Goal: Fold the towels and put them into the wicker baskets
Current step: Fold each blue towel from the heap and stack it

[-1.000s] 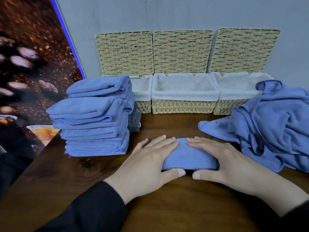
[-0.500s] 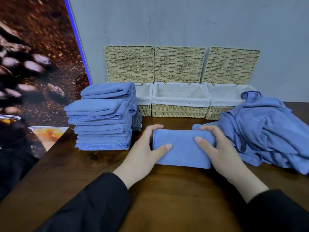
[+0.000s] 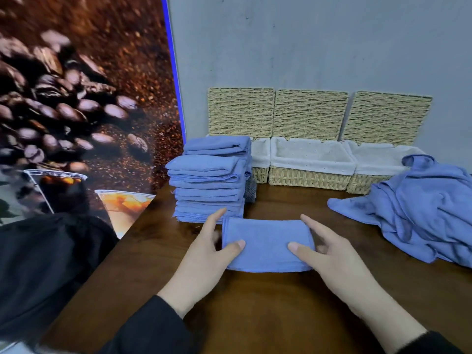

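On a dark wooden table (image 3: 255, 315) set against a grey wall (image 3: 306, 42), a folded blue towel (image 3: 265, 244) is lying pinched at both ends: the left hand (image 3: 204, 256) and right hand (image 3: 329, 254) are each clamping it, thumbs on top, fingers partly hidden behind its edges. Just beyond the left hand is standing a stack of folded towels (image 3: 212, 180), screening part of the leftmost of three lined wicker baskets (image 3: 310, 162). Unfolded towels (image 3: 419, 210), cut off by the frame, are sprawling to the right.
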`<action>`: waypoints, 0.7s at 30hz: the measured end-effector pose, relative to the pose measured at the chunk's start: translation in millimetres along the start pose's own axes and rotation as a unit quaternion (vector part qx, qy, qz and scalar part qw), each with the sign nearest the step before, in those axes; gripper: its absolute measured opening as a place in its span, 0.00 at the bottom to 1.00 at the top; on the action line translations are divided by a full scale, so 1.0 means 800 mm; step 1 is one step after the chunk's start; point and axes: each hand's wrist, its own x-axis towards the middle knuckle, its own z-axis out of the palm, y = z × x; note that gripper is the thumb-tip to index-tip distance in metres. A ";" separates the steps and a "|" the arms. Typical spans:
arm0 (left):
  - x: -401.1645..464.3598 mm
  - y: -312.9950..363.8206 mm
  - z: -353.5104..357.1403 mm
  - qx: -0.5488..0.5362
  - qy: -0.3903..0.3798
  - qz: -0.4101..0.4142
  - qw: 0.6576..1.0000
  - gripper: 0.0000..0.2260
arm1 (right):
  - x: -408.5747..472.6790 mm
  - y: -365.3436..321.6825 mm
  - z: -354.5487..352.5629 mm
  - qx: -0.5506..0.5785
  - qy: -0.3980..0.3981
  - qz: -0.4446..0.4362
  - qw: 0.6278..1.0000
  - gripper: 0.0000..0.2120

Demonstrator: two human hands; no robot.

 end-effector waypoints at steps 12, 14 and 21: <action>0.023 -0.044 -0.141 0.294 0.237 0.065 0.924 0.19 | 0.038 -0.029 0.150 -0.226 0.063 -0.148 0.961 0.33; 0.020 -0.043 -0.136 0.306 0.247 0.163 0.905 0.13 | 0.033 -0.033 0.145 -0.234 0.075 -0.225 0.943 0.29; 0.018 -0.045 -0.118 0.406 0.150 0.230 0.872 0.20 | 0.028 -0.019 0.162 -0.340 -0.050 -0.286 0.894 0.29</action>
